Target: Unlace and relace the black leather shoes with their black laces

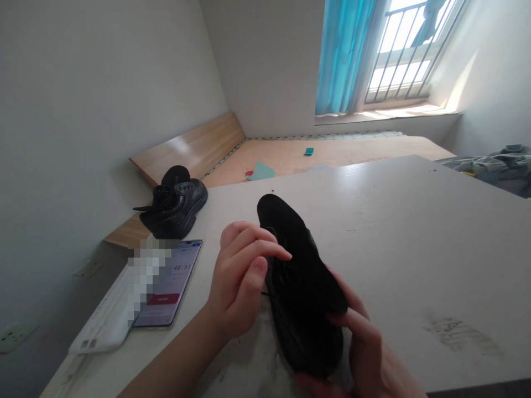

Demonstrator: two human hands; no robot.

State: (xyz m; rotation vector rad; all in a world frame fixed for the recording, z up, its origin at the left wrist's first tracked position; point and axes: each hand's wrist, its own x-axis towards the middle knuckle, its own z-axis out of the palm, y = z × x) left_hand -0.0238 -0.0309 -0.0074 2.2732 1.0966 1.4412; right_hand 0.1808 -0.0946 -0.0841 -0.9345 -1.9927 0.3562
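Observation:
A black lace-up shoe (309,345) lies on the white table, its toe away from me. Over it is a black insole (286,226), tilted, its wide end pointing away. My right hand (367,345) grips the insole's near end between thumb and fingers; its lower fingers reach down by the shoe's heel. On the left side, my left hand (244,279) has its fingers loosely bent and apart, the index fingertip against or just over the insole. Thin laces show dimly beside that hand. Much of the shoe's upper is hidden beneath the insole.
Another black shoe (178,204) stands at the table's left back edge with an insole sticking up. A phone (170,287) and a partly blurred white object (105,318) lie at left. Behind is a wooden surface (282,152) with a teal piece (262,171); clothes (498,166) lie at right.

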